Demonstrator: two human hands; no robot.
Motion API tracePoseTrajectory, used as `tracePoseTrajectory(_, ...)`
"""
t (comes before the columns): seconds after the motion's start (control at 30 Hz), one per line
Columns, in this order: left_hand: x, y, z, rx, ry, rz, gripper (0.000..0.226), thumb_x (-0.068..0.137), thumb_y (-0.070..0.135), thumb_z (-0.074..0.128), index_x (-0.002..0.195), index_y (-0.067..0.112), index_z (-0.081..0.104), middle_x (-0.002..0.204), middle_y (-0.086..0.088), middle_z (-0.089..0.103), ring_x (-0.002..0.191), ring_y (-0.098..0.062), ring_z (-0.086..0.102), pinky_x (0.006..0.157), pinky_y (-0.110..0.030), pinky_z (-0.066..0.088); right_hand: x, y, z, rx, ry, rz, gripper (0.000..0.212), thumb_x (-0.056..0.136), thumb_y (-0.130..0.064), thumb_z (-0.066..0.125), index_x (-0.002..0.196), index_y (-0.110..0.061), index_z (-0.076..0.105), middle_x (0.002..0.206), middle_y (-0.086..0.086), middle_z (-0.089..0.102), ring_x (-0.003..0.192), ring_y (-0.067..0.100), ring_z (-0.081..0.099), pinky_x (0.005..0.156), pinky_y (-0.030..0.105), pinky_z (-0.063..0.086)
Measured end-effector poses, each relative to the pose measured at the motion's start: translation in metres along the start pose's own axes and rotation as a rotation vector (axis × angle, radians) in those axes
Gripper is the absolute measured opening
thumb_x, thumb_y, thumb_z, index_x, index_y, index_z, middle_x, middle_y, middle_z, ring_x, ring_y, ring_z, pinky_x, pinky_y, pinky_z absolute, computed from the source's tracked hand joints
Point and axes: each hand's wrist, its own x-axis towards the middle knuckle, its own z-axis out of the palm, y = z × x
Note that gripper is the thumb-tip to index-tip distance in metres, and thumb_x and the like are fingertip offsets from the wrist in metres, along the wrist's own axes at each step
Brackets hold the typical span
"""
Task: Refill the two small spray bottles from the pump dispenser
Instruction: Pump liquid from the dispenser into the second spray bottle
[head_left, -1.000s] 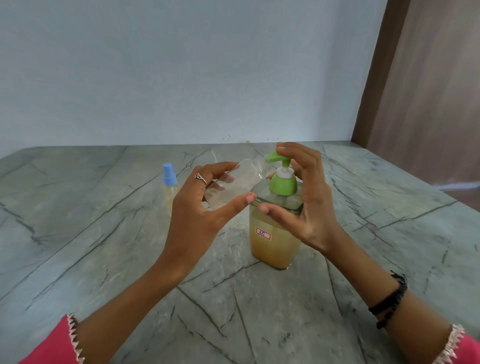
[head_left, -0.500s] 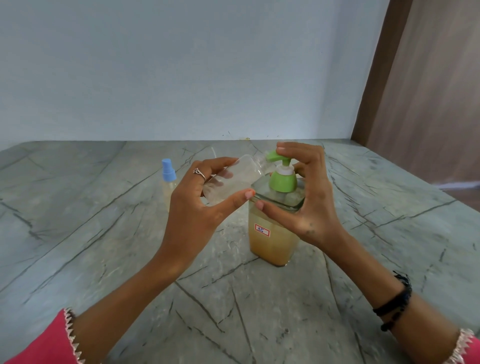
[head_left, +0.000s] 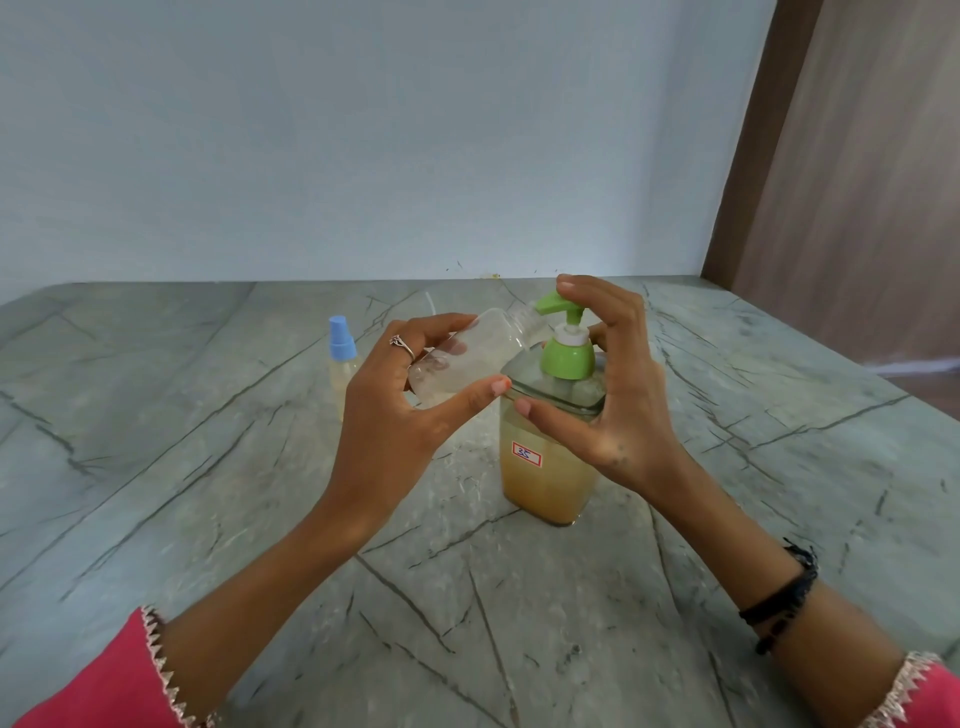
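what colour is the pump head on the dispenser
Green pump head, with a white collar; the head view shows it.

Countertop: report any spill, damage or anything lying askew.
No spill or damage shows. The only tilted item is the clear uncapped bottle, held by the left hand with its neck at the green pump spout. The blue-capped bottle stands upright.
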Motion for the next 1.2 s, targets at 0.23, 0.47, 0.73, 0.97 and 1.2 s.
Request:
tracePoseTrajectory(0.23,-0.0003,-0.0002,-0.0017,0.002,0.006,0.005,0.043,0.067,0.036,0.074,0.105,0.040,0.054,0.101,0.007,0.061,0.093,0.003,0.058,0.077,-0.005,0.043,0.0004,0.0005,0.0011,0.023,0.022,0.003,0.070,0.071,-0.037,0.074,0.130,-0.021,0.039,0.131,-0.004,0.041,0.119,0.002,0.048,0.080,0.011,0.046)
tracePoseTrajectory(0.47,-0.0015,0.0005,-0.0005,0.001,0.010,-0.002,0.044,0.066,0.036,0.077,0.105,0.037,0.056,0.101,0.005,0.061,0.093,0.002,0.058,0.078,-0.005,0.042,0.0006,0.0016,0.0028,0.054,0.080,0.006,0.061,0.066,-0.031,0.080,0.117,-0.019,0.048,0.115,-0.013,0.046,0.108,-0.002,0.051,0.082,0.013,0.044)
tracePoseTrajectory(0.73,-0.0022,-0.0005,0.0003,0.000,0.002,-0.007,0.043,0.065,0.035,0.074,0.105,0.037,0.057,0.100,0.004,0.061,0.093,0.000,0.058,0.076,-0.007,0.044,0.0003,-0.0014,0.0026,0.035,0.070,0.029,0.063,0.067,-0.038,0.075,0.120,-0.021,0.046,0.119,-0.007,0.045,0.107,-0.007,0.050,0.078,0.011,0.044)
tracePoseTrajectory(0.97,-0.0020,0.0004,-0.0009,-0.012,0.006,-0.014,0.045,0.066,0.036,0.077,0.106,0.035,0.056,0.102,0.004,0.062,0.093,0.001,0.058,0.076,-0.006,0.043,-0.0010,-0.0022,0.0005,0.011,0.015,0.037,0.076,0.069,-0.042,0.072,0.134,-0.027,0.035,0.132,-0.017,0.036,0.117,0.000,0.048,0.081,0.009,0.045)
tracePoseTrajectory(1.2,-0.0020,0.0019,-0.0006,-0.014,0.002,-0.022,0.043,0.065,0.037,0.071,0.105,0.037,0.055,0.101,0.005,0.061,0.092,0.003,0.058,0.075,-0.005,0.043,-0.0001,-0.0007,0.0014,0.019,0.022,0.022,0.075,0.069,-0.038,0.073,0.133,-0.023,0.038,0.132,-0.015,0.038,0.118,-0.002,0.047,0.084,0.008,0.041)
